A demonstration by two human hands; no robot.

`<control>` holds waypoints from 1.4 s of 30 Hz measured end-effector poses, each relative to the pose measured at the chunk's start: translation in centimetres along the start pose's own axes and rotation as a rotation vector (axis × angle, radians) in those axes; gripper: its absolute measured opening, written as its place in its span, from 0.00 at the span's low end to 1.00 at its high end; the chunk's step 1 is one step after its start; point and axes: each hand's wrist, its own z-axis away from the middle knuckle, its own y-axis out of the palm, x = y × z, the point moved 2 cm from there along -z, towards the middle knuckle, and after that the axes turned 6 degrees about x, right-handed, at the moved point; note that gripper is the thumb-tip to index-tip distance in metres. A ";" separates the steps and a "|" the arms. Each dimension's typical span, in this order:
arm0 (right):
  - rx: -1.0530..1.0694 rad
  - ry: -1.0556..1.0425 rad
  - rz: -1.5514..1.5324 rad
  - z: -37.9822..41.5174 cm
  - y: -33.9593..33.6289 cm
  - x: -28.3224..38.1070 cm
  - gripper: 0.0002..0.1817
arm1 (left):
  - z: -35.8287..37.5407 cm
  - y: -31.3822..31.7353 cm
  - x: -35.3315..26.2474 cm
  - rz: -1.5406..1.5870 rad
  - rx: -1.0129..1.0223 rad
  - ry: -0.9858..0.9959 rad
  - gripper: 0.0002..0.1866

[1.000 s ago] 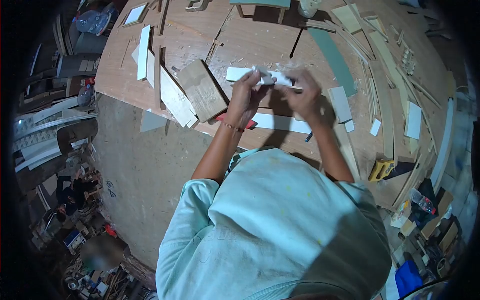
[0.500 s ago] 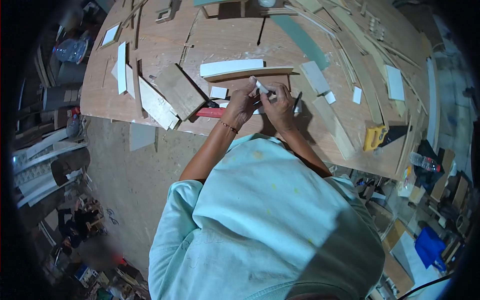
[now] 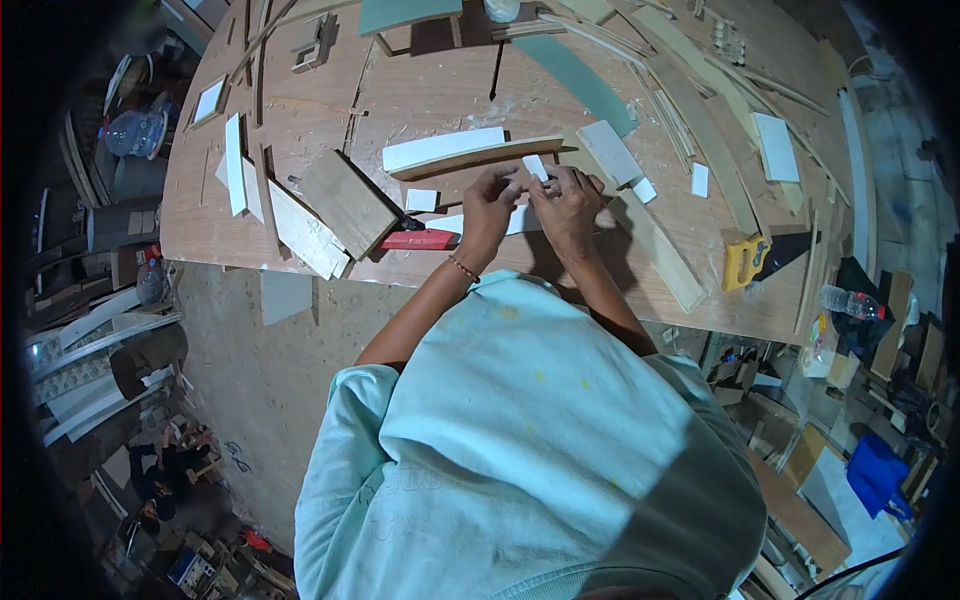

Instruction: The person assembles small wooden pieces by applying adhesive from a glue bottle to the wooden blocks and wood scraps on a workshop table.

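A small white block (image 3: 536,168) is pinched in the fingers of my right hand (image 3: 570,212). My left hand (image 3: 488,210) is just to its left, fingers bent and a little apart, their tips close to the block. Both hands are over the near side of the workbench. Beyond them lie a long white strip (image 3: 445,149) and a thin brown wood strip (image 3: 480,158). A white square piece (image 3: 421,201) and a red-handled tool (image 3: 420,240) lie left of my left hand. Another white strip (image 3: 524,220) lies partly hidden beneath my hands.
A wooden board (image 3: 348,203) and pale planks (image 3: 305,225) lie at left. At right are a long plank (image 3: 660,255) and a yellow-handled saw (image 3: 745,262) near the bench edge. A green strip (image 3: 580,80) and a green-topped wooden piece (image 3: 410,14) lie farther back.
The white block has turned more upright and shifted slightly right in my right hand. My left fingers have drawn back from it a little. The view has shifted slightly.
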 end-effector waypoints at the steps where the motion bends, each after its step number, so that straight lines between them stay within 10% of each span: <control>1: 0.028 0.030 -0.015 -0.1 -0.1 0.0 0.12 | -0.2 -0.1 0.5 0.000 -0.003 -0.004 0.12; 8: 0.180 0.419 -0.436 -0.2 -0.1 -0.4 0.17 | -0.2 0.7 0.2 -0.323 -0.062 0.219 0.15; 20: 0.050 0.104 0.001 0.3 0.4 -2.6 0.12 | -1.8 2.5 0.3 -0.698 -0.044 0.366 0.26; 42: 0.099 0.260 0.120 0.2 3.1 -5.9 0.11 | -3.5 3.3 4.0 -0.859 0.035 0.412 0.23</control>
